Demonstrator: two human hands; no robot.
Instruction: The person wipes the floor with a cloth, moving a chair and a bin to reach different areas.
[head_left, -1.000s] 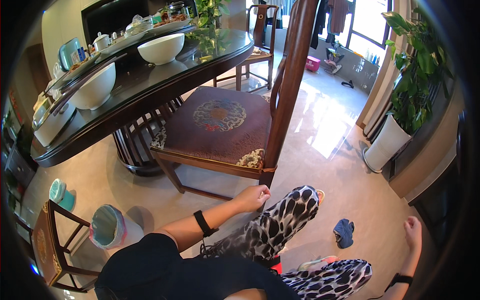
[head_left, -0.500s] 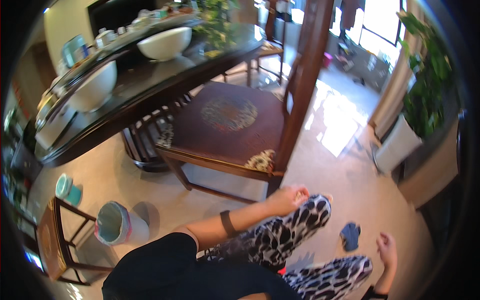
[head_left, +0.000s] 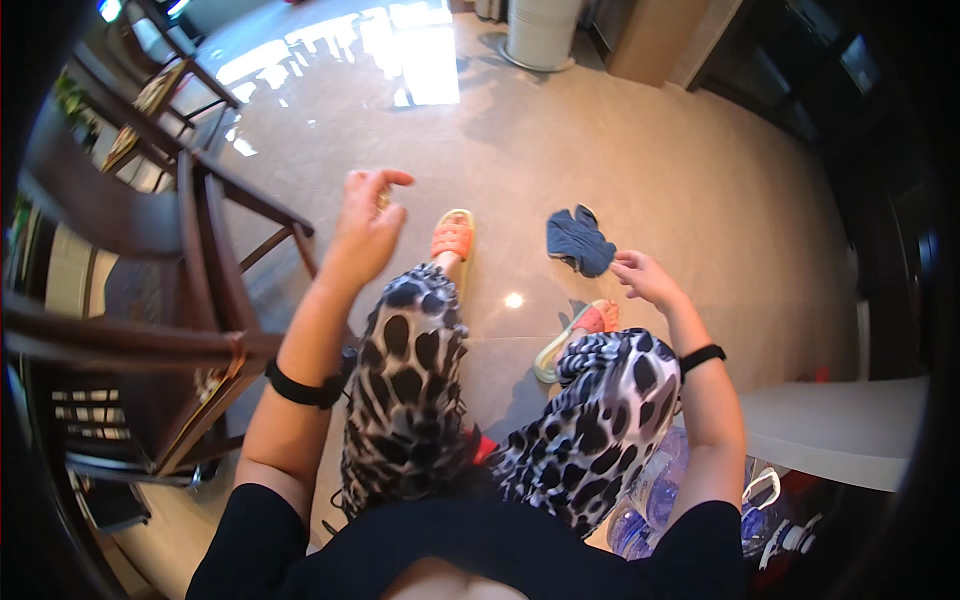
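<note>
My left hand (head_left: pixel 366 222) is raised in front of my left knee. Its index finger points out while the other fingers curl around something small and yellowish, too small to make out. A crumpled dark blue cloth (head_left: pixel 578 242) lies on the floor ahead, right of centre. My right hand (head_left: pixel 648 280) reaches toward the cloth from the right, fingers loosely bent and slightly apart, nothing seen in them. Its fingertips overlap the cloth's near edge in the picture; I cannot tell whether they touch it. Black bands circle both forearms.
Dark wooden chairs (head_left: pixel 190 290) stand close on my left. My feet wear orange sandals (head_left: pixel 453 236) on the tiled floor. At the right are a white curved surface (head_left: pixel 840 430) and large clear plastic bottles (head_left: pixel 660 480) below it. A white planter (head_left: pixel 540 35) stands far ahead.
My view has swung right and down, away from the table with bowls. My left hand has lifted and extended its index finger. My right hand has come closer to the blue cloth.
</note>
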